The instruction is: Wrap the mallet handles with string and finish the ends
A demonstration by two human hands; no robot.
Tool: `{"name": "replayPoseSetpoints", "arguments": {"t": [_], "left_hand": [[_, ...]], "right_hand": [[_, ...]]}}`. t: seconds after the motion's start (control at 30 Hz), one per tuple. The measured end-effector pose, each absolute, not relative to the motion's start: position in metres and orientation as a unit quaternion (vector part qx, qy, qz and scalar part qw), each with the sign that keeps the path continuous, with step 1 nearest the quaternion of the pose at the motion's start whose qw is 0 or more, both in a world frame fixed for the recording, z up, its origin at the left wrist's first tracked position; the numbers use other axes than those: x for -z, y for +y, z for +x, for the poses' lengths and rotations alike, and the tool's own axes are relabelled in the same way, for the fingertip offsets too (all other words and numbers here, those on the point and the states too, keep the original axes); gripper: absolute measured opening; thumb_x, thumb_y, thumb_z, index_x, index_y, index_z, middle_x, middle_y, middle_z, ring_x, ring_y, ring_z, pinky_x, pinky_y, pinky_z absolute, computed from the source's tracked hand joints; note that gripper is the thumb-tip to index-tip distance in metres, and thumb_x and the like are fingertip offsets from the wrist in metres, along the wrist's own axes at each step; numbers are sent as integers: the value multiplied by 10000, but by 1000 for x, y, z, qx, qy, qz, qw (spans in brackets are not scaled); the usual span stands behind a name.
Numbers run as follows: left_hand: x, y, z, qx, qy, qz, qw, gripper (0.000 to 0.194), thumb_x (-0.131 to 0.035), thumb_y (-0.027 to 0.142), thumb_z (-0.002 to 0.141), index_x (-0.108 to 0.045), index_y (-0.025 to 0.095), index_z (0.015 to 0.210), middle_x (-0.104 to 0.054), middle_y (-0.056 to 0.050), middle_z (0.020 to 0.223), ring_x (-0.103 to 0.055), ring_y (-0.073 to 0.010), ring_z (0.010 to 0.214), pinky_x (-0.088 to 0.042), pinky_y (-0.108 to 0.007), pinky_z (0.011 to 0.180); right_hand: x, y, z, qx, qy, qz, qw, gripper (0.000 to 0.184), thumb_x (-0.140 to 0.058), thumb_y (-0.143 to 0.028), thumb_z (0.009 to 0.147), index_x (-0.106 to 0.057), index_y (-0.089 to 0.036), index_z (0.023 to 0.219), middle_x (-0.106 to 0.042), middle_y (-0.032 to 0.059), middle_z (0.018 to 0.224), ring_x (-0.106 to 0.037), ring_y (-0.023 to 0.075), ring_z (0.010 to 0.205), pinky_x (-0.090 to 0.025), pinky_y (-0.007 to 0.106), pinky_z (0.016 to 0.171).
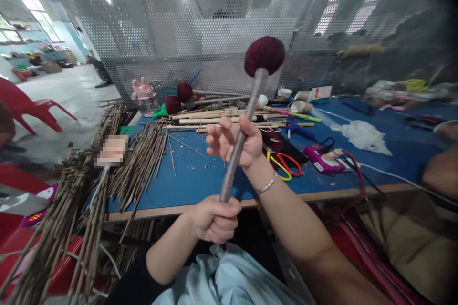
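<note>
A long mallet [252,97] with a round dark red head and a grey wrapped handle slants upward over the table's front edge. My left hand [217,221] is closed in a fist around the handle's lower end. Higher up, my right hand [238,142] has its palm turned up under the handle. Its thumb lies over the handle while the other fingers are loosely curled and apart. Beyond my hands lie pale wooden sticks [214,117] and two more dark red round heads [184,91]. Scissors [289,166] with red and yellow handles lie right of my right wrist.
Bundles of thin brown twigs [138,162] cover the blue table's [189,186] left end. A purple power strip [324,159], a blue glue gun [298,128] and a white plastic bag [365,134] lie right. A perforated metal screen [171,33] stands behind. Another person's arm [442,176] shows at right.
</note>
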State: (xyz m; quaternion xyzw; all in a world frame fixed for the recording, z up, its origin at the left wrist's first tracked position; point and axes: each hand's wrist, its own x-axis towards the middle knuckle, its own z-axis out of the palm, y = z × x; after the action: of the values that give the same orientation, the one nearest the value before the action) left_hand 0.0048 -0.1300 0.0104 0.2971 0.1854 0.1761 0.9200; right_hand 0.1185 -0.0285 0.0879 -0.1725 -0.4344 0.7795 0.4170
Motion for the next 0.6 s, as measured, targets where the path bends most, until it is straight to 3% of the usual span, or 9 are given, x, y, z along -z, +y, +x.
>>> {"name": "replayPoseSetpoints", "arguments": {"t": [0.13, 0.2, 0.33, 0.5, 0.57, 0.6], "left_hand": [[-13, -140, 19, -246, 316, 315, 861, 506, -737, 456, 636, -289, 220, 638, -218, 132, 376, -114, -20, 306, -66, -137, 306], [-15, -140, 25, -288, 396, 318, 812, 505, -695, 508, 660, -276, 226, 647, -206, 137, 388, -97, -25, 318, -65, -153, 314], [-12, -133, 24, -328, 520, 415, 671, 441, -603, 560, 708, -335, 214, 655, -238, 120, 432, -165, -39, 358, -139, -189, 360], [-5, -120, 20, -381, 629, 568, 369, 341, -564, 449, 770, -421, 174, 628, -334, 67, 530, -267, -70, 514, -210, -206, 486], [-7, -120, 19, -388, 641, 580, 318, 333, -577, 449, 758, -428, 177, 635, -352, 65, 520, -272, -74, 515, -195, -212, 487], [-9, -121, 18, -390, 629, 580, 340, 352, -578, 462, 755, -412, 180, 626, -351, 67, 508, -273, -71, 500, -189, -211, 479]], "right_hand": [[-79, -26, 126, -802, -403, -203, 390, 434, -326, -508, 921, -293, -214, 604, -205, -109, 407, -134, 42, 309, -219, 146, 345], [-75, -25, 126, -803, -378, -212, 410, 436, -355, -489, 922, -280, -210, 596, -170, -114, 398, -70, 42, 318, -168, 140, 327], [-76, -26, 123, -787, -328, -207, 480, 455, -444, -527, 877, -294, -206, 592, -173, -123, 370, -52, 43, 316, -144, 144, 291], [-84, -35, 114, -712, -323, -236, 578, 480, -525, -563, 815, -307, -208, 577, -201, -123, 360, -103, 35, 289, -153, 154, 272], [-86, -38, 112, -674, -325, -248, 615, 483, -539, -568, 801, -305, -210, 575, -202, -121, 367, -131, 35, 288, -165, 157, 275], [-87, -40, 111, -666, -328, -246, 623, 475, -541, -564, 800, -313, -211, 580, -203, -120, 374, -144, 36, 289, -177, 159, 280]]}}
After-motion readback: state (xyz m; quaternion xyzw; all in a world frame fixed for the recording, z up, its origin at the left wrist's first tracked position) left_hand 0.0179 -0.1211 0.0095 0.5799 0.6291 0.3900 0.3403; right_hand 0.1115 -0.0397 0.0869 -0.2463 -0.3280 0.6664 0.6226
